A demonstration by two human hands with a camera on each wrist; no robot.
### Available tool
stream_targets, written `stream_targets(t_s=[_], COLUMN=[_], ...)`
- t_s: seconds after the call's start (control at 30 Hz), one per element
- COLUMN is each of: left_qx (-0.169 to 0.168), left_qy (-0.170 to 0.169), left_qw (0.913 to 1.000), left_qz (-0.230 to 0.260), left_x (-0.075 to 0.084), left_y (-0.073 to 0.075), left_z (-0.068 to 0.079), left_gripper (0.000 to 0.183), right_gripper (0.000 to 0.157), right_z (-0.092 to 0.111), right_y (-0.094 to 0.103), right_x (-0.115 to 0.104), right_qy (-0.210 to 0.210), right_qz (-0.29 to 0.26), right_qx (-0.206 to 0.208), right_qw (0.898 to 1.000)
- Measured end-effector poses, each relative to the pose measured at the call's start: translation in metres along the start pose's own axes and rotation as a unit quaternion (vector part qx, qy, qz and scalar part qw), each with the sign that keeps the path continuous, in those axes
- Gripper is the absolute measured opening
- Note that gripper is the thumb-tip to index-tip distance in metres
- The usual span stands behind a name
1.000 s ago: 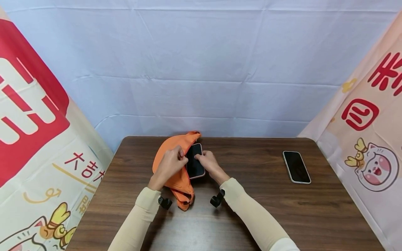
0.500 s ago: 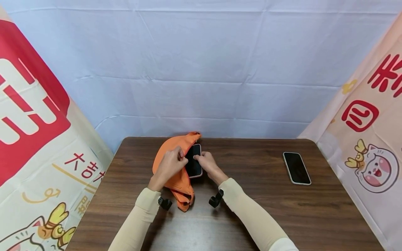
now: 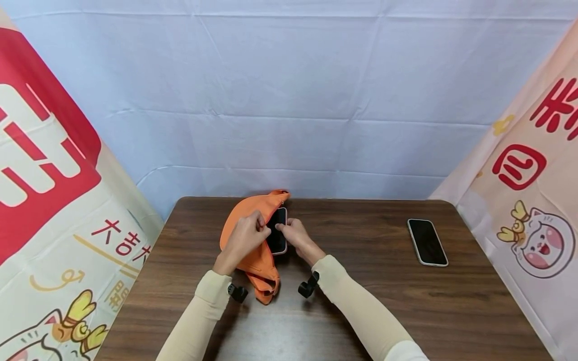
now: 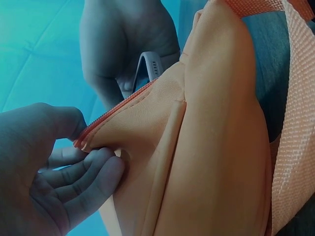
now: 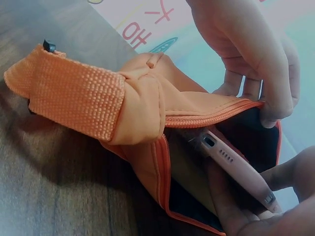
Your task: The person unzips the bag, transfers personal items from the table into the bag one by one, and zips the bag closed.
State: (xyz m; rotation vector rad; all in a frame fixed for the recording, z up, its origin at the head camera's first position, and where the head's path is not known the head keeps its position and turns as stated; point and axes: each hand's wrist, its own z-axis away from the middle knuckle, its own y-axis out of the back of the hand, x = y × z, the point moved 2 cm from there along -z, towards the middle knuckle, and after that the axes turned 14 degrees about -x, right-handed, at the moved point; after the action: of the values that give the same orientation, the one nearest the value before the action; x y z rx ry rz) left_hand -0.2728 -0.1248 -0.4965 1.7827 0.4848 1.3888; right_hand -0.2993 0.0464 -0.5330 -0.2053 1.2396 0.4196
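An orange waist bag (image 3: 264, 271) lies on the left half of the table with its zip open. My left hand (image 3: 244, 235) pinches the zipped edge of the opening between thumb and fingers, lifting it, as the left wrist view shows of the bag (image 4: 216, 113). With thumb and fingers on opposite faces, my right hand (image 3: 298, 236) holds a smartphone (image 3: 279, 240) by its outer side. In the right wrist view the phone (image 5: 241, 169) stands partly inside the bag's mouth, its end with the charging port facing the camera. The bag's dark lining shows around it.
A second smartphone (image 3: 427, 242) with a pale case lies screen up at the table's right. Webbing strap (image 5: 74, 96) hangs off the bag's near end. Cloth backdrops enclose the wooden table (image 3: 352, 306) behind and at both sides.
My right hand has moved slightly left, carrying the phone further into the bag; less of its screen shows. My left hand keeps its grip on the opening's edge.
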Motion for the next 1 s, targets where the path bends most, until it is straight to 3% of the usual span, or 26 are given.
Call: stream_targets(t_s=[0.53, 1.0], left_qx=[-0.002, -0.009], left_qy=[-0.001, 0.002], left_qw=[1.0, 0.9999], left_qz=[0.005, 0.009], left_x=[-0.0021, -0.0001], left_y=[-0.0021, -0.0004], left_z=[-0.0013, -0.0001], left_gripper=[0.012, 0.013], right_gripper=[0.022, 0.028], right_z=[-0.0053, -0.0031], right_y=[-0.0036, -0.0039], right_x=[0.0025, 0.0008], right_qy=[0.001, 0.01], right_qz=[-0.01, -0.019], right_qx=[-0.018, -0.037], right_qw=[1.0, 0.999])
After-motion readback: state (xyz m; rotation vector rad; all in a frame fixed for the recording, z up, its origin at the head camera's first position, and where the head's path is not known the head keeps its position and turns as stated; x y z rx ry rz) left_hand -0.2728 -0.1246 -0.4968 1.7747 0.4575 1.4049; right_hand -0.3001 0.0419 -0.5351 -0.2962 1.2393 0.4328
